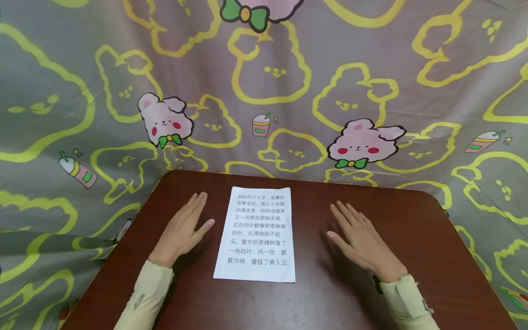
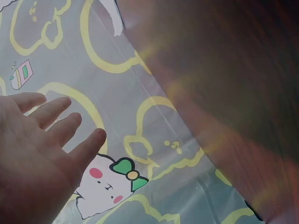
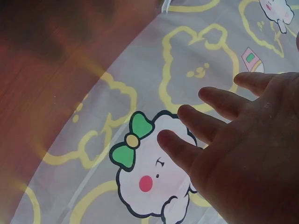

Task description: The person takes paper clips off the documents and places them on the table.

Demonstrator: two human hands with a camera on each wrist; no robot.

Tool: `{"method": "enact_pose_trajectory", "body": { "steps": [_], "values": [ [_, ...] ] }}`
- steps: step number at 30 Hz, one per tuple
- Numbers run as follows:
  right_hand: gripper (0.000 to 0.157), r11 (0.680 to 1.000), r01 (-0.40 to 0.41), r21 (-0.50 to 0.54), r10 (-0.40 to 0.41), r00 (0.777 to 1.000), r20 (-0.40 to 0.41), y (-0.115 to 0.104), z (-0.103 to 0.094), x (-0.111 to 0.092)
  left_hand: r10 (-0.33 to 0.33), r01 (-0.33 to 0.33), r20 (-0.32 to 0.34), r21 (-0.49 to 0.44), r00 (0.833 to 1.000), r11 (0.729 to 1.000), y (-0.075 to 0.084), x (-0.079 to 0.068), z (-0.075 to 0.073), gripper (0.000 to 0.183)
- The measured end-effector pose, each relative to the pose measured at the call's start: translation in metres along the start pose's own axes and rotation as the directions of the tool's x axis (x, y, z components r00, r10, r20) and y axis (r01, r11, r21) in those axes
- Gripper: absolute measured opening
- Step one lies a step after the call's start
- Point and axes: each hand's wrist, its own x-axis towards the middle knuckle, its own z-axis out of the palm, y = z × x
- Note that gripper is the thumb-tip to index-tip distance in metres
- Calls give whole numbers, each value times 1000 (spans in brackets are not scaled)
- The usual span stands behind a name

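Observation:
A white sheet of paper (image 1: 257, 271) printed with rows of Chinese characters lies on the dark brown table (image 1: 313, 293), between the two hands. To its left is my left hand (image 1: 181, 231), fingers straight and pointing toward the back of the table, thumb toward the paper. My right hand (image 1: 359, 238) is on the other side, likewise with extended fingers, casting a shadow on the wood. Neither hand holds anything, and both are apart from the paper. In the wrist views, the left hand (image 2: 42, 149) and the right hand (image 3: 247, 149) show spread fingers in front of the patterned cloth.
A grey cloth (image 1: 288, 151) with yellow outlines, pink bunny heads and drink cups hangs behind the table and along both sides. The table's rounded back corners meet this cloth. Light-coloured sleeves (image 1: 142, 298) cover both forearms.

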Motion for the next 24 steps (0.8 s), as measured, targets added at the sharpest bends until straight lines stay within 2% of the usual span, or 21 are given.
{"method": "enact_pose_trajectory", "body": {
  "steps": [9,16,24],
  "values": [
    [76,1000,18,-3,-18,1000,-2,-4,-2,8,-42,43,7,-92,999,995,2,0,-3,83],
    [76,999,40,-16,-40,999,-2,-9,3,14,-67,70,22,-145,997,987,4,0,-4,82],
    [78,999,44,-11,-44,999,27,-12,8,20,-48,45,-12,-197,999,979,9,3,-1,59]
  ]
}}
